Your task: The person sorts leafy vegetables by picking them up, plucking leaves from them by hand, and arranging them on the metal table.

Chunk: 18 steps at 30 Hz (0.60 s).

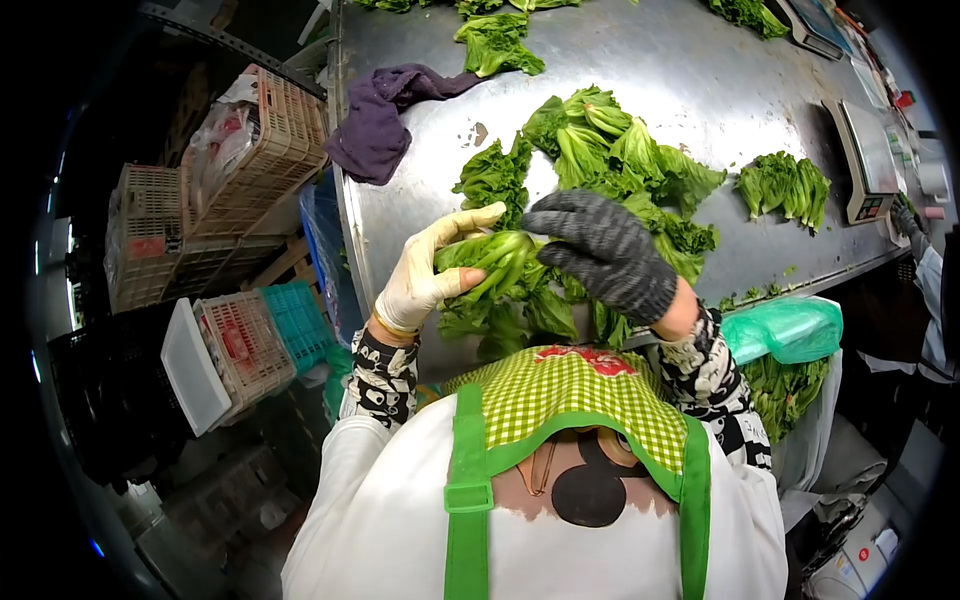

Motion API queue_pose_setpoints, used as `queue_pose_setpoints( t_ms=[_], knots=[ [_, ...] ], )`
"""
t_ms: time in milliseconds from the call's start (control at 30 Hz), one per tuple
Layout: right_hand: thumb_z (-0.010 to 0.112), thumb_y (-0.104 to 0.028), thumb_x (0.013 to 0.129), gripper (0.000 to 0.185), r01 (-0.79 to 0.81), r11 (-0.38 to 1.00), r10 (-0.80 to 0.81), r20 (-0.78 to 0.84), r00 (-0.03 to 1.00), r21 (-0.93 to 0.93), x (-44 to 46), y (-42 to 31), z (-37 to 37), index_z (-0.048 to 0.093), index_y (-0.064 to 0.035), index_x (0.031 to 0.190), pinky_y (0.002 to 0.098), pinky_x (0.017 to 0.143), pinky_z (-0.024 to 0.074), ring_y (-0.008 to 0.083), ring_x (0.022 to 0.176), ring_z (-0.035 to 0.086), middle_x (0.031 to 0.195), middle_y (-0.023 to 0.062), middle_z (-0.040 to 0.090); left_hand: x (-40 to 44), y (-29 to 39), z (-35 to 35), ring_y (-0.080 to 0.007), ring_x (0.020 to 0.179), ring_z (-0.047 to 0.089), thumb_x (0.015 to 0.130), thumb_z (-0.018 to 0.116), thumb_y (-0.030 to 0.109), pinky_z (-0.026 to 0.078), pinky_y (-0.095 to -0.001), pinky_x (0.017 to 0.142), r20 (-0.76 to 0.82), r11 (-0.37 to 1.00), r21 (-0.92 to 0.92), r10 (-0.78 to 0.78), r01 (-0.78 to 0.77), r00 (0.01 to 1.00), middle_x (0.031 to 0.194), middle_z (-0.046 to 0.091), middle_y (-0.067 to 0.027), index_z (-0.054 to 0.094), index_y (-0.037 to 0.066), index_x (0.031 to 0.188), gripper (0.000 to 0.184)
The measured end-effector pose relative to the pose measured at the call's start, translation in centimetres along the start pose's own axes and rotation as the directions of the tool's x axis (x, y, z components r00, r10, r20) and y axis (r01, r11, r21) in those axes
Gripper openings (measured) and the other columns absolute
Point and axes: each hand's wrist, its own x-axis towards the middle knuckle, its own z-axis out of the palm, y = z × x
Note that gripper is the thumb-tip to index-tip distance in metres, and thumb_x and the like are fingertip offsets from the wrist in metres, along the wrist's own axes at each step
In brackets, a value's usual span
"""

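My left hand (420,270), in a cream-coloured glove with the thumb tip bare, grips a head of lettuce (495,262) at the near edge of the metal table. Its stem end points up between the fingers and thumb. My right hand (612,250), in a dark grey knitted glove, is just right of that head, fingers stretched towards it and slightly apart. Whether its fingertips touch the leaves I cannot tell. Loose lettuce leaves (535,312) lie below both hands. Beyond them is a pile of lettuce (610,150).
A purple cloth (375,120) lies at the table's left edge. Weighing scales (865,160) and a lettuce bunch (783,188) are on the right. Plastic crates (250,150) stand left of the table. A leaf-filled bag (785,390) stands at right, near another person's sleeve (930,300).
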Motion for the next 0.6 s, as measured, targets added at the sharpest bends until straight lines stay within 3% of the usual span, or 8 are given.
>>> queue_pose_setpoints(
  t_ms=[167,300,333,433,467,533,567,600],
  knots=[
    [0.072,-0.02,0.081,0.029,-0.087,0.987,0.071,0.12,0.99,0.134,0.2,-0.2,1.6,0.067,-0.0069,0.107,0.0372,0.074,0.05,0.0283,0.083,0.063,0.09,0.013,0.064,-1.3,-0.5,0.6,-0.0188,0.107,0.059,0.079,0.073,0.026,0.043,-0.0304,0.098,0.004,0.964,-0.259,-0.058,0.057,0.998,0.117,0.06,-0.0157,0.043,-0.005,0.135,0.071],
    [0.072,-0.018,0.081,0.028,-0.185,0.947,0.135,0.196,0.971,0.262,-0.3,-0.8,1.6,0.067,-0.0027,0.104,0.0383,0.072,0.0499,0.0301,0.082,0.062,0.089,0.0145,0.063,-1.7,-1.3,0.6,-0.0178,0.105,0.059,0.079,0.073,0.026,0.045,-0.029,0.095,-0.079,0.981,-0.194,-0.049,0.033,0.996,0.112,0.062,-0.0151,0.042,-0.006,0.135,0.071],
    [0.072,-0.018,0.081,0.027,-0.166,0.948,0.12,0.179,0.976,0.27,-0.4,-0.8,1.9,0.067,-0.0023,0.102,0.0383,0.072,0.0499,0.0299,0.081,0.063,0.088,0.0145,0.063,-1.6,-1.7,0.3,-0.0213,0.107,0.06,0.077,0.078,0.036,0.047,-0.0322,0.095,-0.047,0.982,-0.183,-0.062,0.052,0.997,0.115,0.06,-0.0165,0.035,-0.004,0.14,0.086],
    [0.071,-0.017,0.082,0.023,-0.197,0.959,0.161,0.182,0.97,0.203,-0.2,-1.3,2.1,0.068,-0.0011,0.098,0.0378,0.071,0.0499,0.0287,0.079,0.063,0.086,0.015,0.064,-1.9,-1.6,1.3,-0.0267,0.108,0.061,0.068,0.083,0.045,0.049,-0.0386,0.098,-0.036,0.833,-0.553,0.014,-0.032,0.999,0.12,0.057,-0.0186,0.02,-0.003,0.146,0.111],
    [0.07,-0.016,0.082,0.021,-0.22,0.961,0.188,0.188,0.964,0.165,-0.1,-1.6,2.1,0.068,-0.0007,0.097,0.0376,0.071,0.0499,0.0282,0.078,0.063,0.086,0.0151,0.064,-2.3,-0.7,1.7,-0.0297,0.111,0.06,0.06,0.084,0.055,0.047,-0.0428,0.101,-0.044,0.816,-0.578,-0.001,-0.024,0.999,0.126,0.054,-0.0206,0.008,0.0,0.149,0.129],
    [0.068,-0.016,0.084,0.019,-0.456,0.833,0.41,0.203,0.889,0.313,-0.4,-1.7,2.8,0.067,0.0,0.095,0.037,0.07,0.0495,0.0271,0.077,0.063,0.085,0.0157,0.064,-2.8,-1.1,2.3,-0.0308,0.112,0.059,0.059,0.084,0.056,0.047,-0.0433,0.1,-0.124,0.809,-0.576,0.053,-0.116,0.991,0.126,0.053,-0.021,0.006,0.001,0.15,0.131],
    [0.067,-0.015,0.085,0.018,-0.463,0.825,0.421,0.195,0.886,0.324,-0.4,-1.8,3.0,0.067,0.0005,0.095,0.0367,0.07,0.0494,0.027,0.077,0.063,0.085,0.0161,0.064,-3.0,-1.4,2.5,-0.0314,0.113,0.059,0.058,0.084,0.057,0.047,-0.0436,0.1,-0.165,0.804,-0.573,0.08,-0.161,0.983,0.127,0.053,-0.0212,0.006,0.002,0.15,0.132],
    [0.065,-0.015,0.087,0.018,-0.47,0.817,0.431,0.187,0.882,0.335,-0.3,-1.9,3.2,0.067,0.001,0.095,0.0364,0.07,0.0493,0.0269,0.077,0.063,0.084,0.0166,0.064,-3.4,-1.8,2.6,-0.03,0.112,0.059,0.063,0.086,0.046,0.049,-0.0411,0.098,-0.174,0.806,-0.567,0.086,-0.171,0.981,0.123,0.056,-0.0195,0.009,0.002,0.15,0.124]
  ],
)
